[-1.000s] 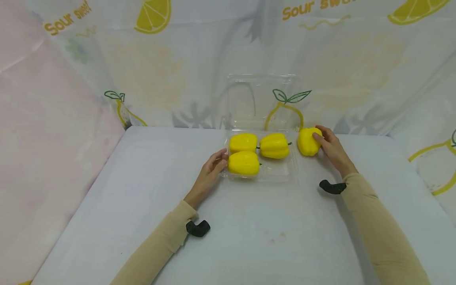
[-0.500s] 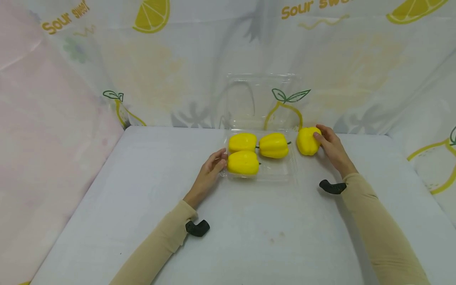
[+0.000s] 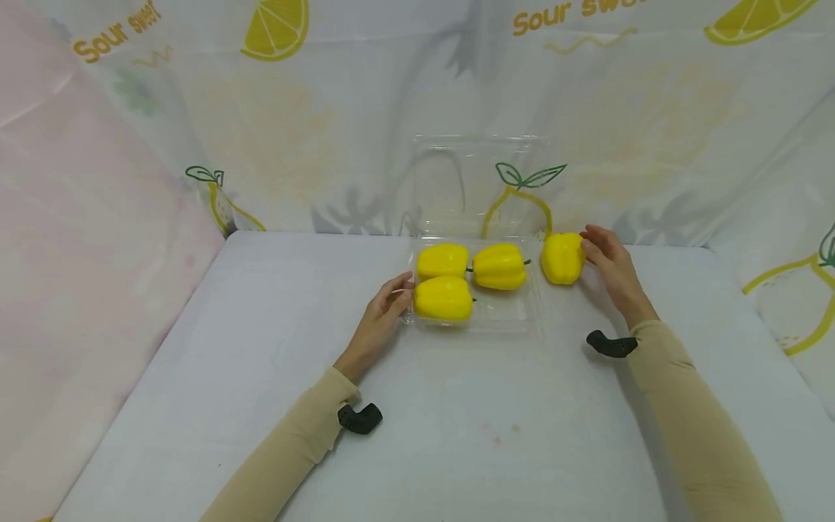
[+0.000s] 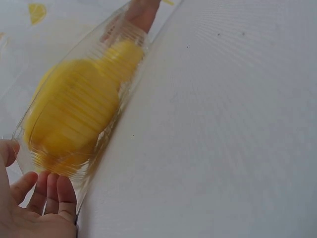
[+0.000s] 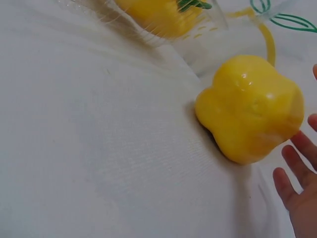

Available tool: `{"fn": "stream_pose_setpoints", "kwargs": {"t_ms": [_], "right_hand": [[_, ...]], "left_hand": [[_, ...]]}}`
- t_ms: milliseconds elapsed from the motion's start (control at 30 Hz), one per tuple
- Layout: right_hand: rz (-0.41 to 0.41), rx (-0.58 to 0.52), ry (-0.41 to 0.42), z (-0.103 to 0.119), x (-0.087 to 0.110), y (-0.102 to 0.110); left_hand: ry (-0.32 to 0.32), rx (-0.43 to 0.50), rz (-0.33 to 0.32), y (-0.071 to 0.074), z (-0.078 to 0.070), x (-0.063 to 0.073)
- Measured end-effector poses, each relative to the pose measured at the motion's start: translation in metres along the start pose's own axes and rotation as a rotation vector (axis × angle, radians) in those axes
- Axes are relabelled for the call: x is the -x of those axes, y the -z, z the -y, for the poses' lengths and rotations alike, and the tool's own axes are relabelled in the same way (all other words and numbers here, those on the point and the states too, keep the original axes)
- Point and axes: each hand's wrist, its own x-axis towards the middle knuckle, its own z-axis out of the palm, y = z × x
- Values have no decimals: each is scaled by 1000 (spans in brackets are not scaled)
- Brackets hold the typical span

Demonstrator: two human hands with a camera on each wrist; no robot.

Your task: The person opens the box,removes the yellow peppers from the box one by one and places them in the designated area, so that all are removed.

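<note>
A clear plastic clamshell box (image 3: 505,312) stands at the back of the table with its lid raised. Inside lie three yellow bell peppers, two behind (image 3: 443,262) (image 3: 499,266) and one in front (image 3: 443,298). My left hand (image 3: 375,322) is at the box's left end, its bent fingertips (image 4: 65,184) resting against the ribbed wall in the left wrist view. A fourth yellow bell pepper (image 3: 563,259) sits on the table just right of the box. Beside its right side, my right hand (image 3: 616,275) has its fingers (image 5: 295,163) spread and loosely bent, gripping nothing.
A white cloth covers the table (image 3: 457,449). Close behind the box hangs a lemon-print curtain (image 3: 365,109), and the transparent lid (image 3: 479,181) stands up before it. A pinkish cloth (image 3: 98,290) hangs at the left. Black wrist mounts (image 3: 360,418) stick out from both sleeves.
My right hand has let go of the fourth pepper and moved slightly right, its thumb coming off the front. The left hand and the box stay in place.
</note>
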Motion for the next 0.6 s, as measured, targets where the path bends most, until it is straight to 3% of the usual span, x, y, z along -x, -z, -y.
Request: {"fn": "stream_pose_setpoints", "kwargs": {"t_ms": [133, 267, 400, 600], "right_hand": [[-32, -40, 25, 1, 2, 0], [-59, -193, 96, 0, 5, 0], [-73, -356, 181, 1, 8, 1], [-70, -463, 242, 9, 13, 2]], "left_hand": [[13, 10, -9, -1, -4, 1], [25, 2, -9, -2, -20, 8], [13, -25, -14, -2, -22, 8], [7, -10, -2, -1, -21, 7]]}}
